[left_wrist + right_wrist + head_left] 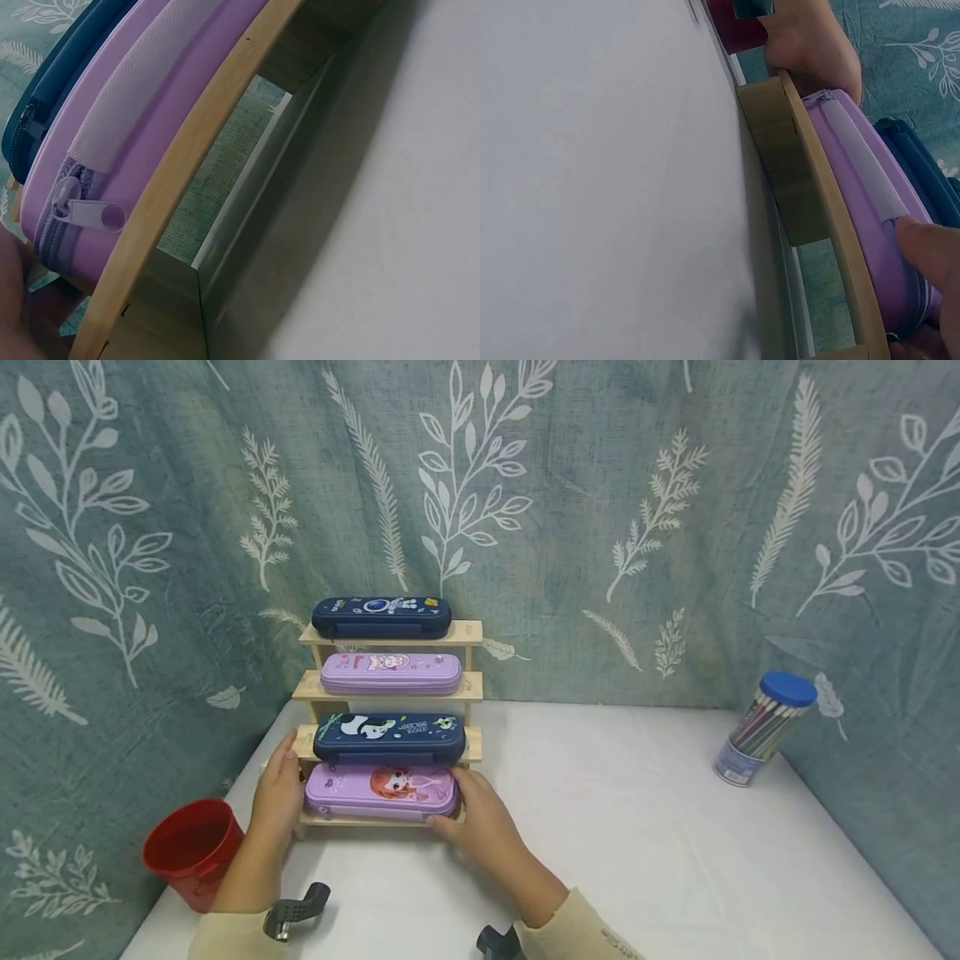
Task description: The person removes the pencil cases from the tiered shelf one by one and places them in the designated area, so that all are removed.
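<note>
In the head view, a stepped wooden rack [472,687] bears a pencil case on each level. On its lowest shelf lies a purple pencil case [341,785] with a red-haired girl printed on it. My right hand [483,818] grips the right end of this case, thumb [922,244] on the front zipper side. My left hand [276,793] holds the rack's left side, near the case's other end. In the left wrist view, its fingers [52,311] reach round behind the shelf end, partly hidden.
Higher up are a navy panda case [390,739], a lilac case [392,675] and a navy astronaut case [382,618]. Beside my left forearm stands a red bucket [191,852]. A blue-lidded tub of pencils [761,731] is on the white table [675,860], far right.
</note>
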